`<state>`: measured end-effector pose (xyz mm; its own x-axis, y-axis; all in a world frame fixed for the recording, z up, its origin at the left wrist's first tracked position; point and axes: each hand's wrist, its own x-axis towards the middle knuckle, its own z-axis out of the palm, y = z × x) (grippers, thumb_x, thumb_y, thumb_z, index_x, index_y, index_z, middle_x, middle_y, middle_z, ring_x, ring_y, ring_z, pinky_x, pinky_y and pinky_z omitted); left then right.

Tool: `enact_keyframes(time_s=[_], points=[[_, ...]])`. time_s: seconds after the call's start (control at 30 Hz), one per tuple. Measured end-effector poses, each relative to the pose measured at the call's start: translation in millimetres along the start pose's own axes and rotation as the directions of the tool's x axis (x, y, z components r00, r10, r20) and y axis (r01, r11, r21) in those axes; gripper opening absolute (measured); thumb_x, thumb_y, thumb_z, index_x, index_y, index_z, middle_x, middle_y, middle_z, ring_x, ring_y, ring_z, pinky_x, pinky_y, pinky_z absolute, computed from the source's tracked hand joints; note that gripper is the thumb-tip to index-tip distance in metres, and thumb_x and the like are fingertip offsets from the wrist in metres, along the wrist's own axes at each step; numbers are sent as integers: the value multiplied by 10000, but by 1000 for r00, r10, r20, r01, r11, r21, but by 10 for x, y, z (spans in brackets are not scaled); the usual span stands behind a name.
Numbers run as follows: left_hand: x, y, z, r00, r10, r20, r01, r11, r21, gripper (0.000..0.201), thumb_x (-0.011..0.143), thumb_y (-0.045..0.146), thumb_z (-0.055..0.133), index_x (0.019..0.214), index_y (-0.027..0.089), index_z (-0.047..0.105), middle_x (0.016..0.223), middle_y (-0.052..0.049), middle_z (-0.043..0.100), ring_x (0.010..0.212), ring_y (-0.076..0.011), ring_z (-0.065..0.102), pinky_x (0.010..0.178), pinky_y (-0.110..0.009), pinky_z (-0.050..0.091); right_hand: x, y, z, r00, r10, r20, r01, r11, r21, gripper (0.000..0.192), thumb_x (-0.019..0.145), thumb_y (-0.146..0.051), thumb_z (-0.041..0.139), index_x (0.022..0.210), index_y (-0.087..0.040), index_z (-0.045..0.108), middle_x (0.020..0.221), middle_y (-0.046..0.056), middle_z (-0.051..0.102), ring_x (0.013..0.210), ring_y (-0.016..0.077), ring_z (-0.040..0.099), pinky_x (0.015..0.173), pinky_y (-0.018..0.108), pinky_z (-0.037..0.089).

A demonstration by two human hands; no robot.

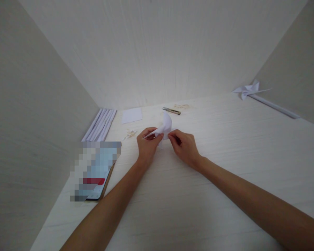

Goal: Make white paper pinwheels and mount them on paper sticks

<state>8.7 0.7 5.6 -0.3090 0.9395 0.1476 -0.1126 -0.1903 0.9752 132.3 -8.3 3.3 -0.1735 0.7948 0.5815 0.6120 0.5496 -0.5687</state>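
Both our hands pinch one folded white paper piece [165,128] above the bench [225,146]: left hand [147,143] and right hand [184,147] each gripping an edge.

Bare forearms; sleeveless, ringless hands

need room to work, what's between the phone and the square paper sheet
Head view: small pale scraps on the table, beside the paper rolls.

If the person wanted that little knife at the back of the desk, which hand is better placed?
Probably the right hand: the knife lies just beyond it. Both hands pinch the folded paper, the left hand sitting farther away.
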Motion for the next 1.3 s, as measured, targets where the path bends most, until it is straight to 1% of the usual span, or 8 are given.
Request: enact_keyframes(time_s=[0.23, 0.47, 0.6, 0.77, 0.9, 1.07, 1.17, 1.3], points=[[0, 1, 3, 1000, 8, 7, -9, 999, 35, 225, 457, 137, 679, 661, 149, 584, 560, 42, 588, 494, -73, 540, 487, -182, 431, 18, -41, 8, 988, 151, 6, -151, 978, 143, 120, 722, -173, 461, 648, -145, 551, 539, 9, 557, 469, 90, 457, 489, 217, 335], [-20, 39, -8, 995, 83, 56, -91, 981, 170, 188, 505, 126, 638, 684, 153, 591, 593, 20, 619, 524, -91, 569, 502, -191, 450, 103, -102, 13, 851, 465, 243, -523, 715, 464, 120, 686, -180, 470, 572, -147, 490, 414, -38, 450, 362, 69, 370, 396, 204, 291], [-18, 26, -31, 991, 90, 97, -106, 977, 182, 207, 520, 141, 636, 723, 155, 599, 557, 31, 605, 495, -89, 556, 490, -193, 446, 105, -56, -55, 980, 156, 123, -168, 981, 95, 123, 685, -110, 441, 599, -133, 525, 504, 14, 529, 448, 92, 428, 470, 227, 304], [-8, -10, -48, 990, 66, 121, -83, 987, 137, 235, 525, 148, 647, 757, 150, 613, 613, 17, 626, 535, -91, 572, 524, -194, 455, 92, -29, -128, 953, -169, 250, 224, 952, -209, 201, 678, -25, 384, 664, -113, 565, 609, 78, 592, 551, 135, 487, 524, 256, 302], [-10, -15, -44, 993, 50, 107, -62, 993, 105, 251, 537, 158, 646, 786, 147, 621, 662, 3, 642, 568, -94, 584, 541, -197, 459, 161, -54, -104, 984, 108, 143, -105, 994, -27, 131, 676, -84, 448, 602, -129, 545, 540, 38, 559, 490, 110, 462, 494, 238, 303], [4, -23, -38, 994, 46, 96, -54, 995, 82, 255, 534, 158, 652, 788, 147, 624, 655, 7, 639, 563, -85, 575, 517, -179, 439, 253, -56, -56, 832, 442, 336, -548, 745, 380, 124, 662, -134, 490, 538, -141, 488, 406, -35, 436, 370, 68, 373, 409, 206, 275], [9, -20, -39, 994, 46, 101, -54, 996, 76, 258, 530, 151, 653, 787, 149, 626, 650, 13, 631, 562, -82, 568, 515, -178, 432, 236, -44, -70, 891, 367, 268, -438, 849, 297, 118, 667, -128, 480, 551, -139, 501, 430, -24, 461, 393, 74, 390, 426, 209, 278], [6, -13, -40, 992, 42, 122, -49, 997, 55, 256, 527, 140, 655, 781, 153, 631, 636, 22, 625, 560, -77, 563, 530, -179, 430, 167, -61, -142, 982, 3, 190, 16, 995, -99, 142, 676, -68, 428, 618, -128, 544, 548, 33, 558, 498, 104, 448, 497, 233, 287]])
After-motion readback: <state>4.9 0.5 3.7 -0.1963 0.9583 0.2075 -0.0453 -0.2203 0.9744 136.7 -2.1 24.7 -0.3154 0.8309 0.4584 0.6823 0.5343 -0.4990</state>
